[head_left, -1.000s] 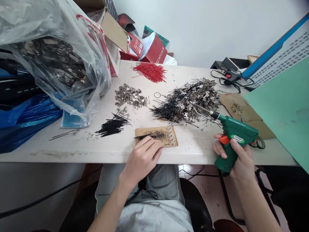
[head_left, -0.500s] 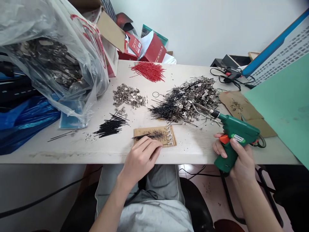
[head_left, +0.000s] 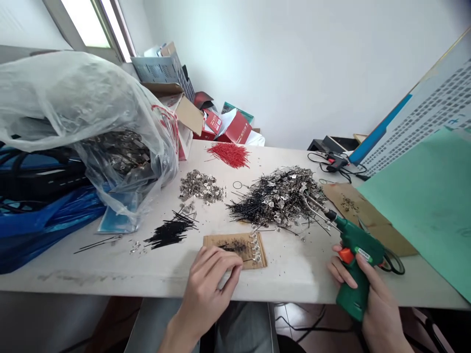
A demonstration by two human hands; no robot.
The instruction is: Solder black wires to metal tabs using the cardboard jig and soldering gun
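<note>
My left hand [head_left: 211,282] is closed in a pinch over the front of a small brown cardboard piece [head_left: 210,240]. From its fingertips a short black wire [head_left: 248,260] points toward a row of small metal terminals [head_left: 255,247] along the cardboard's right edge. More black wires lie on the scorched middle of the cardboard, partly behind the hand. My right hand [head_left: 371,289] grips a green soldering gun [head_left: 358,247], with a finger by its orange trigger. The gun's tip points up and left, at the near right side of a pile of metal terminals with black wires [head_left: 275,198].
Loose black wires [head_left: 171,231], metal terminals [head_left: 202,186] and red wires [head_left: 230,154] lie in piles on the white table [head_left: 165,279]. A plastic bag [head_left: 162,147] bulges at left. Scissors rest on a brown cardboard sheet [head_left: 390,233] beside a green sheet [head_left: 423,191] at right.
The view has tilted up, so the table sits lower and more wall shows. A wire now shows between my left fingertips and the terminals. The soldering gun stays in my right hand.
</note>
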